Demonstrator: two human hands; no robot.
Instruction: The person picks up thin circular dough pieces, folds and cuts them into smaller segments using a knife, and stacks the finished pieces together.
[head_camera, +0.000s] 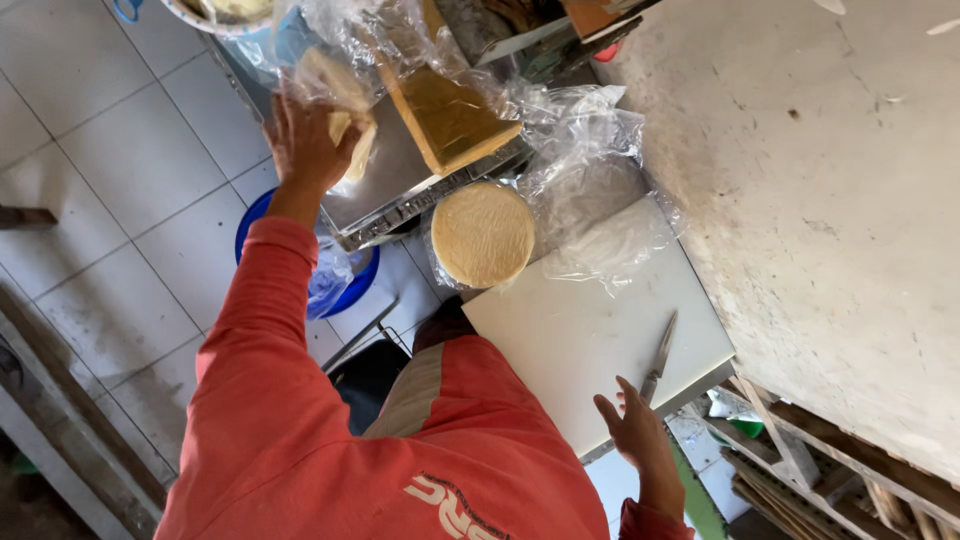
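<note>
Dough sheet (345, 120), pinched in the left hand (305, 140) above the board (590, 330), wants gentle lifting; the open right hand (635, 430) rests by the knife (660, 355).

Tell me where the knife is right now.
In the head view, the knife lies on the white cutting board, near its right edge, just above the right hand.
</note>
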